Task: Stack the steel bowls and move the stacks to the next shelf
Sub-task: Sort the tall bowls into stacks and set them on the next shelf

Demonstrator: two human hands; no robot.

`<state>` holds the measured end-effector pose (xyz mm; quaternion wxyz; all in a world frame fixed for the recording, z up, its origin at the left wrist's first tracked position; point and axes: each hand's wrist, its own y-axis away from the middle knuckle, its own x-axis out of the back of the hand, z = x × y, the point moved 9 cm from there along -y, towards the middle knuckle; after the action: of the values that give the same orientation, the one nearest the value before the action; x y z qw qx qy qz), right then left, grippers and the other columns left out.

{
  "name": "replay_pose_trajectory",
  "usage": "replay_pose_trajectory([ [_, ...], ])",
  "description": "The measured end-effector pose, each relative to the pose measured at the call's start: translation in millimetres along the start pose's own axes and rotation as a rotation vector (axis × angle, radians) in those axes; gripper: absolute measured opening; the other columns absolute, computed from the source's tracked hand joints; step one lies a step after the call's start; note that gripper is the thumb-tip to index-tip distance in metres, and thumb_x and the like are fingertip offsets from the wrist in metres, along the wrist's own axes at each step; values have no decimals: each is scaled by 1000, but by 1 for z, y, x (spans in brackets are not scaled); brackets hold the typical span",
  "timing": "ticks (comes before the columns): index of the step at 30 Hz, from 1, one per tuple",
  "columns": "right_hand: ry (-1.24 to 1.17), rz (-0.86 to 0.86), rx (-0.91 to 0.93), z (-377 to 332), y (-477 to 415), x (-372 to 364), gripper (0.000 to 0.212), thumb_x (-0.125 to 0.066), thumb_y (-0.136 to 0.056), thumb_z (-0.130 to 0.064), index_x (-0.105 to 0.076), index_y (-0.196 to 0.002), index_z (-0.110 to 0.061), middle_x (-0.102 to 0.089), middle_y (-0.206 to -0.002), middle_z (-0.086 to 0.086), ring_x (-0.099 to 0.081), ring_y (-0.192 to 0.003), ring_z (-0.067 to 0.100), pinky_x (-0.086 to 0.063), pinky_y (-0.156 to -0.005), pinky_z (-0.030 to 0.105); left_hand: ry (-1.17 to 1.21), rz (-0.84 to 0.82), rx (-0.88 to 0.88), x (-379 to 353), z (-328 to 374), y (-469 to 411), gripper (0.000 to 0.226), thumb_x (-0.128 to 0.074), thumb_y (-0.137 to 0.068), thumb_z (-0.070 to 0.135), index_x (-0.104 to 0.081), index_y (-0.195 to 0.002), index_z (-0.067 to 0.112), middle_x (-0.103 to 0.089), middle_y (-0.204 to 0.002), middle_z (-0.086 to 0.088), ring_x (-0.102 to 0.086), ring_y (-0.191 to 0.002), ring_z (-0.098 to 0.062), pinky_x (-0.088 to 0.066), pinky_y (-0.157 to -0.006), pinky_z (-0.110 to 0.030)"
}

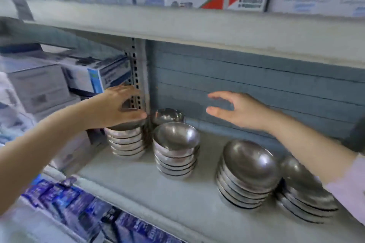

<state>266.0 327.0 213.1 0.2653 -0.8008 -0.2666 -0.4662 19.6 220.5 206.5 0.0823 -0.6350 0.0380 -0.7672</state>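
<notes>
Several stacks of steel bowls stand on a grey shelf (pixel 138 187). At the left, one stack (pixel 126 142) sits by the shelf upright, and my left hand (pixel 118 106) grips the rim of its top bowl. A second stack (pixel 175 152) stands just right of it, with a lone bowl (pixel 167 116) behind. Two wider, leaning stacks sit further right: one (pixel 246 173) in the middle right, another (pixel 304 193) partly hidden under my right forearm. My right hand (pixel 239 110) hovers open above the shelf, fingers spread, holding nothing.
A perforated metal upright (pixel 138 77) divides this bay from the left bay, which holds cardboard boxes (pixel 37 87). The shelf above (pixel 197 25) hangs low and carries printed boxes. Blue packets (pixel 79 209) fill the shelf below. A blue panel (pixel 256 83) backs the bay.
</notes>
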Motion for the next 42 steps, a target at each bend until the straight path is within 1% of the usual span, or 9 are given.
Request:
replay_pose_trajectory([
  [3,1,-83,-29,-17,-51,-37,70,-55,-82,-66,-47,-142,-32,-52,-145,-12,-46,-135,9,-34,-114,30,3,-66,33,-20,-48,-2,133,-17,-41,105,-26,-149,28,-22,-159,-1,-21,-145,-23,-20,-119,-43],
  [6,-11,-192,-93,-20,-93,-75,78,-54,-80,-70,-40,-147,-31,-47,-149,-10,-42,-139,10,-31,-117,34,1,-130,12,-45,-69,-9,124,-29,-50,98,-22,-150,26,-18,-159,-3,-13,-147,-24,-16,-119,-42],
  [9,-15,-317,-180,-15,-124,-110,90,-57,-81,-69,-25,-154,-28,-34,-159,-4,-37,-143,15,-28,-118,32,16,-179,7,-61,-77,-19,105,-51,-65,84,-19,-149,29,-18,-158,-1,-10,-146,-24,-17,-118,-46],
  [14,124,-483,-261,5,-153,-156,109,-66,-80,-63,-3,-159,-22,-14,-166,0,-22,-150,18,-19,-120,26,21,-380,-33,-91,-89,-36,120,-44,-57,94,1,-151,34,6,-162,2,8,-148,-26,-12,-117,-55],
  [24,-16,-501,-360,22,-175,-187,113,-76,-78,-50,-7,-158,-11,-28,-161,4,-31,-146,22,-26,-119,32,-29,-399,-86,-91,-80,-45,115,-57,-59,85,-4,-148,35,-16,-156,5,-15,-141,-30,-24,-114,-47],
  [28,68,-475,-317,23,-184,-191,111,-83,-61,-61,-33,-149,-17,-49,-147,4,-49,-132,23,-41,-111,39,-38,-431,-68,-92,-80,-48,119,-59,-56,85,-3,-148,36,-17,-155,7,-16,-141,-29,-27,-113,-47],
  [33,99,-477,-274,23,-192,-194,86,-85,-69,-49,-45,-139,-21,-57,-136,1,-55,-123,21,-45,-104,33,-39,-447,-70,-92,-80,-49,120,-60,-56,85,-3,-149,35,-17,-156,6,-16,-141,-29,-28,-112,-46],
  [38,175,-532,-306,24,-189,-197,152,-79,-39,-76,-4,-158,-18,-27,-162,6,-33,-145,26,-36,-115,38,-55,-443,-65,-92,-79,-50,119,-60,-55,85,-5,-148,36,-19,-155,7,-17,-140,-29,-29,-112,-47],
  [42,126,-502,-308,24,-186,-194,156,-81,-37,-72,5,-158,-23,-17,-165,4,-31,-146,26,-45,-108,40,-50,-463,-52,-95,-81,-50,120,-60,-53,86,-3,-148,38,-18,-155,8,-16,-141,-30,-29,-112,-49],
])
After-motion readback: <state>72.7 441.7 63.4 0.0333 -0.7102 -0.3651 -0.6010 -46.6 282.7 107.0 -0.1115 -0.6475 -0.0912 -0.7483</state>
